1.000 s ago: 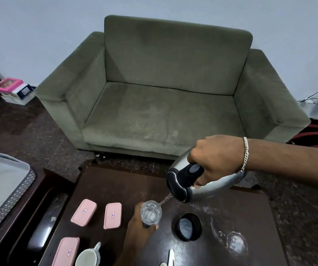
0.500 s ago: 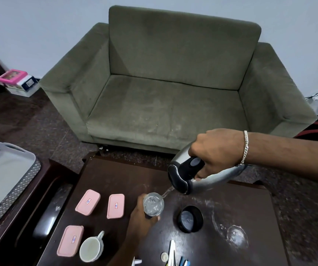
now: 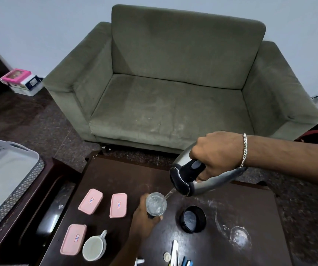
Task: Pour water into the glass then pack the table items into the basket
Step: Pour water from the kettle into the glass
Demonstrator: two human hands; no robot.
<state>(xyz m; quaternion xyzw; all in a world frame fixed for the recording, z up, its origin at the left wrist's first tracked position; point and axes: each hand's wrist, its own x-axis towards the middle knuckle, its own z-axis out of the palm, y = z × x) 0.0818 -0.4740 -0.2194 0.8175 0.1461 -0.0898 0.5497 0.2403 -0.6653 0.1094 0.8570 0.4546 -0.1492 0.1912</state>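
If the flask gripped by the right hand is tipped more, the glass held by the left hand could be overfilled and water spilled.

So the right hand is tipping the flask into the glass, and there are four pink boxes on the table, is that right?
Not quite: the head view shows three pink boxes, not four. The rest holds: the right hand tips the flask into the glass on the table.
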